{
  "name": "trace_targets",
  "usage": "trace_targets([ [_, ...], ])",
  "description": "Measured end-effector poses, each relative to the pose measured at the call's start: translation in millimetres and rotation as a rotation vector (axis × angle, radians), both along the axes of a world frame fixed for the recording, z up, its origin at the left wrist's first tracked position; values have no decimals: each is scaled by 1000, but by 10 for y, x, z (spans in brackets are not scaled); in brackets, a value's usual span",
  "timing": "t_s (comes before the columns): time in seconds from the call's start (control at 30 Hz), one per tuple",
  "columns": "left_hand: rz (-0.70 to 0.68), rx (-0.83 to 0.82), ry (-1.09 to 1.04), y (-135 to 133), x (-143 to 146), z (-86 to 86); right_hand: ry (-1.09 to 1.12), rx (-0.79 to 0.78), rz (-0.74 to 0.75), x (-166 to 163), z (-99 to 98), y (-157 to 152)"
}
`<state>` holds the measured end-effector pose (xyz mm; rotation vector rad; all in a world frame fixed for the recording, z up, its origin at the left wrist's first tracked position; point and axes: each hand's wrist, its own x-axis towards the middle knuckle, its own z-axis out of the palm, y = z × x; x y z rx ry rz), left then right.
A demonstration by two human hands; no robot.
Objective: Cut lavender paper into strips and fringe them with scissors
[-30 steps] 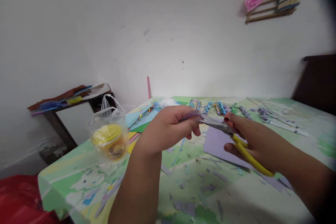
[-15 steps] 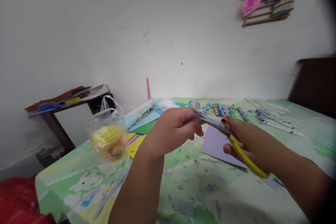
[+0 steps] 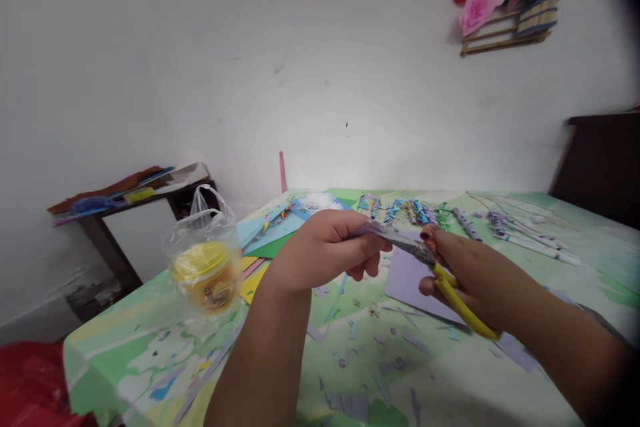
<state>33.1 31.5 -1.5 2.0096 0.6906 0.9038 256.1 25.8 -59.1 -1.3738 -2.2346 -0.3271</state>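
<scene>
Wall [image 3: 240,93] fills the whole of twelve o'clock here, and beneath it spreads the tabletop [image 3: 465,380], its patterned cover busy with paper. Over at nine, a yellow-lidded tub [image 3: 203,270] sits inside a clear plastic bag; near five, just below the hands, lies a lavender sheet [image 3: 407,287]. And now the centre of the action: the left hand [image 3: 323,247] comes in from seven, its fingers pinched together on purple paper [image 3: 367,229], while the right hand [image 3: 465,267] reaches in from four, fingers clamped around the yellow handles of the scissors [image 3: 443,277]. Those blades point towards ten, right up against the paper, though how far apart they stand I can't tell. Here's the danger! The tips are very near the left fingers, so a hasty squeeze or a drifting wrist could nick skin. The paper looks thin and hangs unsupported above the table, so a loose pinch could let it fold between the blades, or the cut wander and sever a strip. Smallest of all, purple scraps [image 3: 350,403] litter six o'clock, where any dropped sliver could easily get lost.
</scene>
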Motion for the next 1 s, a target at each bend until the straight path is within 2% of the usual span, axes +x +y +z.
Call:
trace_targets([
  [0.27, -76, -92, -37, 45, -20, -34, -3, 55, 13, 12, -29, 15],
  [0.4, -63, -91, -26, 38, -20, -28, 14, 1, 0, -5, -5, -4],
  [0.5, 25, -41, 57, 44, -24, -2, 34, -63, -39, -7, 26, -26],
  [0.67, 306, 236, 347, 118, -35, 22, 87, -165, -96, 3, 49, 3],
  [0.77, 422, 351, 485, 189, -45, -15, 119, -248, -141, -10, 46, 30],
  [0.87, 484, 389, 461, 259, -63, -69, 136, -280, -148, -3, 23, 51],
  [1.0, 560, 326, 350, 317, -60, -118, 158, -221, -165, 86, -28, 119],
])
